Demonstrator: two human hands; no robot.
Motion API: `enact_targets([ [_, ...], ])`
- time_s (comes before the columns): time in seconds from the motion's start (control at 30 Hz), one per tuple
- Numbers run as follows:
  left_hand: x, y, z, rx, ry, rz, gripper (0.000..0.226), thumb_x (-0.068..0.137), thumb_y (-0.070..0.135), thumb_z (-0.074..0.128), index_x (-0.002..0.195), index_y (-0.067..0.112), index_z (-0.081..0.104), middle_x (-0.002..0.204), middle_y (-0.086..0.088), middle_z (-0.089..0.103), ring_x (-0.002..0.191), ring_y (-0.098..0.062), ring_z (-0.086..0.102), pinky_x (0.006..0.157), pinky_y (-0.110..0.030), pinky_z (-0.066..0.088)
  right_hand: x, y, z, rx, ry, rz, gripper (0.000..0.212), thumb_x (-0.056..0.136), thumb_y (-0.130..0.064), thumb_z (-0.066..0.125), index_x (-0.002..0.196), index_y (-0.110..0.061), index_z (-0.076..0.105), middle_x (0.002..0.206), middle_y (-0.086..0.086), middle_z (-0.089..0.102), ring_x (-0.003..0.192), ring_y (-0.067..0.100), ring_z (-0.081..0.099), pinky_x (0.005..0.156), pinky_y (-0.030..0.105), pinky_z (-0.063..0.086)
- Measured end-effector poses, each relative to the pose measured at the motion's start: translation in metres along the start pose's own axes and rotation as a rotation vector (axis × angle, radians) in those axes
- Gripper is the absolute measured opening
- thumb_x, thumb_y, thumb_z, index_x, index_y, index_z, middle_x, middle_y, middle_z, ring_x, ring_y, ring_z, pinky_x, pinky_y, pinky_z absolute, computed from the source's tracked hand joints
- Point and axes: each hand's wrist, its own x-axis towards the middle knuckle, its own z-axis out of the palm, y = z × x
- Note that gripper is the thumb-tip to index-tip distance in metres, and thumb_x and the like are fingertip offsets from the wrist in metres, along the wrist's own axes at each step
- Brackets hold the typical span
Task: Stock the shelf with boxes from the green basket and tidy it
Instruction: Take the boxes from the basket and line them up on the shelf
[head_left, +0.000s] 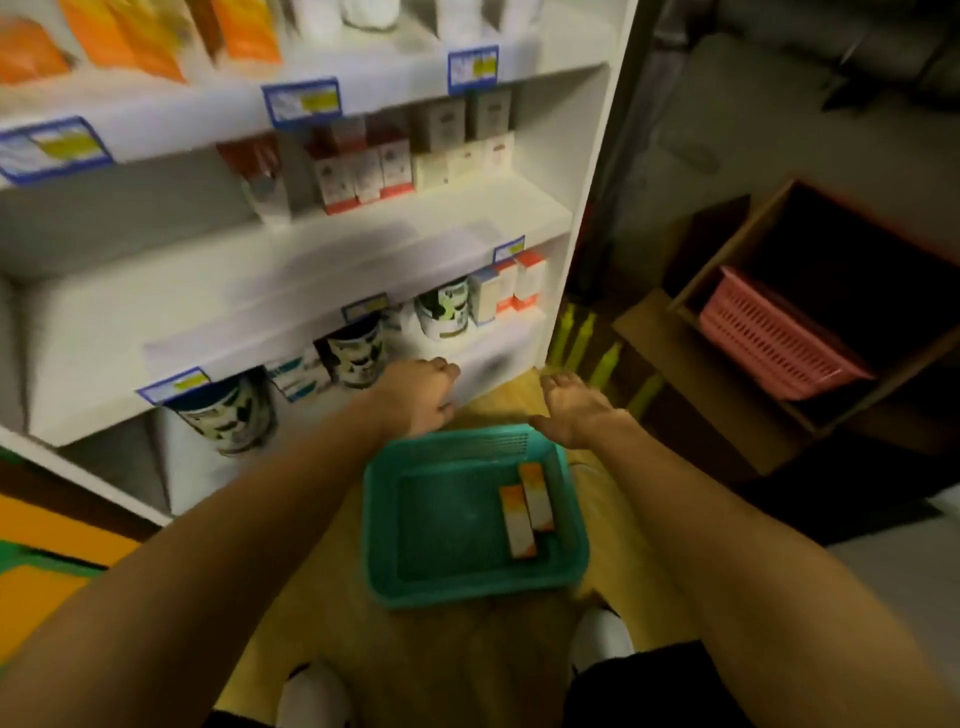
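I see left hand (421, 395) fingers curled, right hand (571, 410) spread, both empty | two orange-white card boxes (527, 512) wait in green plastic basket (384, 519) | reaching low, I could knock the black-white tins (358, 353)

We see the basket (475, 514) on the floor at lower centre of the frame, with two boxes (527, 512) lying side by side in its right half, and the shelf unit (291, 270) filling the upper left behind it. Our left hand (418, 397) sits just above the basket's far left corner, at the lowest shelf's front edge, and our right hand (574, 410) is over its far right corner. At right of the frame a second basket (774, 332) rests inside a low open cabinet (727, 364).
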Motion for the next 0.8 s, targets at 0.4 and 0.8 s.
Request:
enact_targets([
  [0.4,0.089,0.041,0.182,-0.196,-0.343,-0.011,0.064,0.095,0.046,0.055,0.144,0.009,0.041,0.14,-0.015,0.051,0.124,-0.034,0.054,0.099,-0.045,0.048,0.081,0.033,0.161,0.042,-0.214,-0.052,0.054,0.093,-0.028,0.061,0.14,-0.008,0.042,0.143,0.015,0.045,0.13,0.029,0.044,0.102,0.038,0.04],
  [0.8,0.142,0.076,0.287,-0.294,-0.48,-0.066,0.087,0.082,0.069,0.061,0.144,0.012,0.038,0.146,-0.012,0.044,0.132,-0.031,0.046,0.105,-0.044,0.04,0.14,0.042,0.237,-0.147,-0.235,-0.191,0.077,0.085,-0.037,0.07,0.145,-0.006,0.033,0.141,0.016,0.047,0.129,0.032,0.046,0.108,0.043,0.035],
])
